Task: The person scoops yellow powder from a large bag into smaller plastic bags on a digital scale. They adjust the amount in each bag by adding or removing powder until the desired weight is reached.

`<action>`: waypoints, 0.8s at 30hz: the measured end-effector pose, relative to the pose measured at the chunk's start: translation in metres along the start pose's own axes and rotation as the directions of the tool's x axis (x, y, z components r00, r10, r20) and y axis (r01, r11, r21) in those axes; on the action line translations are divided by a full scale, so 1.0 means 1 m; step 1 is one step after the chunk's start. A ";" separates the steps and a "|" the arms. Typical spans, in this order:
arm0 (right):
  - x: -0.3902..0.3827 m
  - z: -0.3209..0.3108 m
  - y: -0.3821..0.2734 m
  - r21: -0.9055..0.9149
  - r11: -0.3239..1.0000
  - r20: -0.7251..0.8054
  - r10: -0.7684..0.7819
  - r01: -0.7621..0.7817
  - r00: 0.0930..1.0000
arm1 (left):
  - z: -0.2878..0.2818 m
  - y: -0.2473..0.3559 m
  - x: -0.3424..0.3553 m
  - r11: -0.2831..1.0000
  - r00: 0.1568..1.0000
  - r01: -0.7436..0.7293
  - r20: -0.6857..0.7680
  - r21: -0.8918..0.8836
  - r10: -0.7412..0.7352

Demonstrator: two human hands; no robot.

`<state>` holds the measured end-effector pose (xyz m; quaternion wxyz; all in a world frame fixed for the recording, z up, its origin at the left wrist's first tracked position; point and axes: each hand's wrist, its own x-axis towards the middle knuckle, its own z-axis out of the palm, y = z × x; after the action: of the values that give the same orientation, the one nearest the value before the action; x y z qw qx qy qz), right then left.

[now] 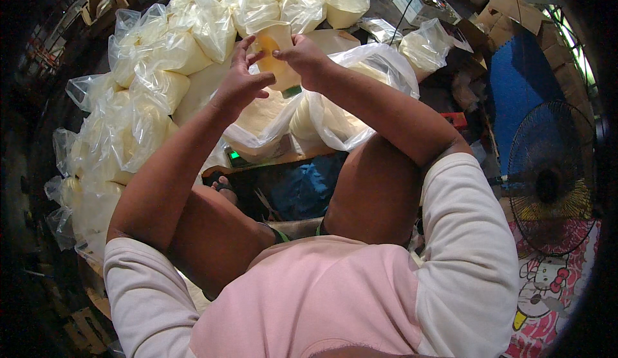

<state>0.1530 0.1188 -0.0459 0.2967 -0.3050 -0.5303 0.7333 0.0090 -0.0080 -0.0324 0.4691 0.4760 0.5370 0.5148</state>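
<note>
My right hand (306,61) grips the side of a translucent, yellowish plastic thing (275,35), a bag or a cup; I cannot tell which. My left hand (242,80) is just left of it with the fingers spread, close to the plastic. Below both hands, a large white plastic bag (257,140) lies open with pale cream powder (262,112) inside. Its loose rim spreads to the right under my right forearm. A small green-lit display (234,155) shows beside the near edge of this bag.
Several clear bags filled with pale powder (212,33) form an arc along the far and left sides. Another filled bag (426,46) stands at the right. Farther right are a blue panel (524,75), cardboard (515,12) and a standing fan (547,184).
</note>
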 end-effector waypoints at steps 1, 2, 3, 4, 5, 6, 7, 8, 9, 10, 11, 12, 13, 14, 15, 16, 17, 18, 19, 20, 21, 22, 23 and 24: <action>0.000 -0.001 0.000 0.003 1.000 0.002 -0.006 0.006 1.000 | 0.000 0.000 0.000 0.999 1.000 -0.018 -0.003 0.026 0.018; 0.001 -0.001 0.001 -0.007 1.000 -0.008 -0.013 0.013 1.000 | -0.001 0.001 -0.001 0.998 0.999 -0.036 -0.006 0.052 0.037; 0.002 -0.001 0.001 -0.017 1.000 -0.018 -0.019 0.018 1.000 | -0.002 0.001 -0.001 0.995 0.998 -0.054 -0.008 0.078 0.055; 0.004 -0.003 0.002 -0.026 0.999 -0.032 -0.025 0.024 0.999 | -0.004 0.002 -0.003 0.981 0.995 -0.099 -0.003 0.169 0.101; 0.005 -0.005 0.002 -0.025 1.000 -0.040 -0.012 0.011 0.999 | -0.008 0.002 -0.005 0.955 0.989 -0.144 0.006 0.258 0.147; 0.007 -0.008 0.002 -0.024 1.000 -0.048 0.000 -0.001 0.999 | -0.009 0.003 -0.006 0.920 0.981 -0.187 0.019 0.344 0.192; 0.007 -0.008 0.002 -0.022 1.000 -0.053 0.015 -0.016 0.998 | -0.009 0.006 -0.010 0.900 0.974 -0.216 0.023 0.378 0.224; 0.006 -0.010 0.002 -0.012 0.999 -0.038 0.033 -0.034 0.999 | -0.009 0.011 -0.013 0.878 0.966 -0.245 0.029 0.412 0.256; 0.004 -0.013 0.001 -0.002 0.999 -0.023 0.051 -0.051 0.998 | -0.009 0.013 -0.015 0.854 0.957 -0.273 0.036 0.444 0.287; 0.004 -0.014 0.000 0.006 0.998 -0.001 0.068 -0.068 0.998 | -0.012 0.009 -0.015 0.806 0.941 -0.317 0.056 0.499 0.335; 0.004 -0.013 0.000 0.015 0.998 0.023 0.059 -0.060 0.998 | -0.015 0.004 -0.011 0.754 0.922 -0.358 0.080 0.551 0.380; 0.003 -0.012 0.000 0.024 0.998 0.047 0.051 -0.052 0.998 | -0.018 0.000 -0.008 0.693 0.895 -0.406 0.107 0.596 0.432; 0.002 -0.013 0.001 0.033 0.999 0.065 0.040 -0.043 0.997 | -0.019 -0.001 -0.005 0.626 0.864 -0.452 0.138 0.635 0.484; 0.002 -0.014 0.001 0.030 0.998 0.083 0.050 -0.053 0.995 | -0.019 -0.002 -0.001 0.552 0.823 -0.502 0.173 0.666 0.541; 0.001 -0.015 0.001 0.026 0.998 0.101 0.059 -0.062 0.993 | -0.020 -0.004 0.000 0.541 0.829 -0.489 0.172 0.685 0.532; 0.000 -0.012 -0.001 0.024 0.997 0.122 0.070 -0.073 0.990 | -0.019 0.000 -0.002 0.530 0.837 -0.472 0.168 0.705 0.521; -0.003 -0.008 -0.003 0.020 0.998 0.126 0.064 -0.067 0.990 | -0.017 0.003 -0.006 0.581 0.887 -0.392 0.125 0.713 0.444; -0.006 -0.005 -0.003 0.017 0.998 0.130 0.058 -0.060 0.990 | -0.016 0.007 -0.009 0.625 0.928 -0.307 0.082 0.718 0.362; -0.009 -0.002 -0.005 0.012 0.999 0.131 0.048 -0.050 0.990 | -0.016 0.004 -0.009 0.654 0.928 -0.302 0.056 0.694 0.369; -0.009 -0.001 -0.005 0.020 0.999 0.113 0.041 -0.044 0.993 | -0.016 0.001 -0.008 0.682 0.927 -0.296 0.030 0.668 0.374; -0.010 0.001 -0.005 0.027 0.999 0.095 0.035 -0.038 0.995 | -0.016 -0.001 -0.007 0.713 0.927 -0.292 0.003 0.638 0.376; -0.010 0.001 -0.004 0.037 0.999 0.076 0.031 -0.033 0.997 | -0.014 -0.001 -0.007 0.741 0.926 -0.287 -0.022 0.606 0.377; -0.011 0.001 -0.004 0.049 0.999 0.106 0.014 -0.019 0.994 | -0.012 -0.002 -0.007 0.771 0.926 -0.283 -0.048 0.570 0.375; -0.011 0.000 -0.004 0.062 0.998 0.136 -0.003 -0.006 0.991 | -0.010 -0.002 -0.007 0.799 0.925 -0.279 -0.074 0.532 0.372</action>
<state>0.1603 0.1116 -0.0404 0.2688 -0.2454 -0.5260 0.7687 -0.0007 -0.0158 -0.0338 0.1808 0.6217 0.6029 0.4662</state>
